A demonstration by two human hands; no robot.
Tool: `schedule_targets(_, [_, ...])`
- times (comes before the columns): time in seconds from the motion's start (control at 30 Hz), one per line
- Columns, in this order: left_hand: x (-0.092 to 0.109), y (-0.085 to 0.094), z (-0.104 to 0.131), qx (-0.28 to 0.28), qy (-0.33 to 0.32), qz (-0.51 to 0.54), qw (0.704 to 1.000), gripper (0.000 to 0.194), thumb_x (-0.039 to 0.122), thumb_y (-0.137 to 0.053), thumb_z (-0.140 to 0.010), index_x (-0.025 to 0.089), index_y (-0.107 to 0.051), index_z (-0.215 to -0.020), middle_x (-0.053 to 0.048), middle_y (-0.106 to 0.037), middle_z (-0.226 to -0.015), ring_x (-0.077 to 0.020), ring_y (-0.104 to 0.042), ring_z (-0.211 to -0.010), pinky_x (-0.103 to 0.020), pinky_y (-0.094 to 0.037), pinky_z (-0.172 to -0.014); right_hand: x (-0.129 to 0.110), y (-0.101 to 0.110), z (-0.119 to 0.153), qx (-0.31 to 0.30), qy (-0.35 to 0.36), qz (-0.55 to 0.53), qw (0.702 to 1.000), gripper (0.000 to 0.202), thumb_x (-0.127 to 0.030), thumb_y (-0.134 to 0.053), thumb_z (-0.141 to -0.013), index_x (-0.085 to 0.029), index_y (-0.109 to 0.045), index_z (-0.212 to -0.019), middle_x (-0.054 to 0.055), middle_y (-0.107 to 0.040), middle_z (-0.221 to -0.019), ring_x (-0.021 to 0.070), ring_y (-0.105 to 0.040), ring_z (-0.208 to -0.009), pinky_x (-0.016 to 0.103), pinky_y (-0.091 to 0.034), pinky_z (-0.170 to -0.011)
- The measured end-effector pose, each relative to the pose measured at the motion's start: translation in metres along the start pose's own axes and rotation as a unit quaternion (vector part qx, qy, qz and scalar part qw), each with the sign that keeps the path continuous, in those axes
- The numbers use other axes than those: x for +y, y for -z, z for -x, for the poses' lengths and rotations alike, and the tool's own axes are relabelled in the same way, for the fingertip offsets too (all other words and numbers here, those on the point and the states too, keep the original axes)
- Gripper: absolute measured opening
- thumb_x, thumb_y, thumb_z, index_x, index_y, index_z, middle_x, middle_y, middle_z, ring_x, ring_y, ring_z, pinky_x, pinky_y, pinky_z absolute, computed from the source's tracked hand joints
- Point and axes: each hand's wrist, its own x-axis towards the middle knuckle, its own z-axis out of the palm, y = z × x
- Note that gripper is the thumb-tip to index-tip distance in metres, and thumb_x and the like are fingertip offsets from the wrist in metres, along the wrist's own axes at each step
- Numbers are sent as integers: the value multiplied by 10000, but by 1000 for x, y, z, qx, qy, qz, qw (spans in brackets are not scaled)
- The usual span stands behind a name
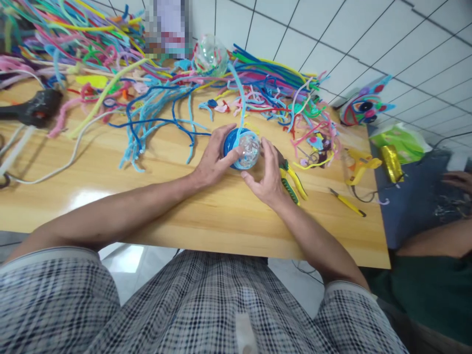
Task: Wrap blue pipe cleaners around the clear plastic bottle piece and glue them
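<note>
In the head view, we see a fuzzy light-blue strip (pixel 243 98) curving lengthwise from our round, clear ball (pixel 250 154) toward the wooden bench's (pixel 199 216) far edge. Between our hands, midway from the front edge, our left hand (pixel 212 162) clasps ball and blue base (pixel 229 140); our right hand (pixel 269 178) curves loosely alongside.

Bright light glares off the tabletop (pixel 221 216) at left, and edges look stretched.

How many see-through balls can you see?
2: a small clear ball between the left hand and right hand, and a bigger clear ball behind, by the pipe cleaners. More may be hidden there.
</note>
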Motion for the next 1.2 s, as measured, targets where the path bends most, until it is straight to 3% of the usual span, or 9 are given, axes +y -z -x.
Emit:
schedule_targets(0.2, [-2,7,0,-11,27,4,1000,727,727,-553,-1068,236,-515,-1602,-163,-570,-1639,-342,-531,-1550,-509,-375,-1348,0,-3,-1,-32,-12,-22,999,893,-424,-647,-1034,-248,-181,-1775,195,-457,-1751,355,-440,-1661,629,-494,-1305])
schedule_targets(0.4, [-4,5,2,-47,37,28,998,1052,746,-826,-872,240,-387,-1682,-200,-456,-1737,-403,-472,-1615,-567,-368,-1365,-1,0,-2,5,4,-21,1000,825,-400,-601,-1071,-275,-190,-1775,181,-485,-1733,346,-469,-1640,641,-471,-1321])
schedule_targets(0.57, [-5,5,-5,-5,92,135,987,863,792,-654,-947,284,-475,-1621,-135,-602,-1639,-370,-588,-1536,-540,-485,-1283,-7,1,-1,21,3,-63,998,891,-484,-641,-1055,-246,-176,-1777,205,-458,-1750,365,-448,-1648,624,-534,-1268])
schedule_targets(0.67, [3,3,-13,-26,139,221,965,776,794,-531,-979,243,-602,-1520,-131,-727,-1498,-374,-653,-1479,-552,-524,-1245,-7,-1,-1,28,7,-80,996,897,-517,-640,-1055,-237,-187,-1777,209,-472,-1744,368,-465,-1635,641,-521,-1273])
schedule_targets(0.83, [19,4,-22,-69,169,247,952,860,877,-356,-990,238,-654,-1484,-124,-789,-1423,-385,-680,-1456,-585,-552,-1209,-6,-4,-1,27,17,-75,997,913,-544,-627,-1052,-243,-172,-1785,196,-511,-1723,373,-502,-1609,652,-504,-1283])
schedule_targets(1.03, [19,14,-17,-106,211,265,935,860,885,-388,-976,271,-619,-1533,-114,-785,-1453,-409,-711,-1416,-627,-603,-1128,-12,2,-4,52,45,-41,997,909,-566,-590,-1072,-275,-123,-1796,192,-517,-1708,393,-510,-1598,692,-494,-1282])
schedule_targets(1.2, [15,22,-8,-113,320,322,884,781,841,-514,-935,283,-666,-1460,-94,-797,-1444,-426,-731,-1389,-628,-661,-1030,-17,5,-5,69,62,-43,995,928,-510,-646,-1066,-295,-126,-1804,190,-499,-1716,389,-523,-1584,675,-515,-1271])
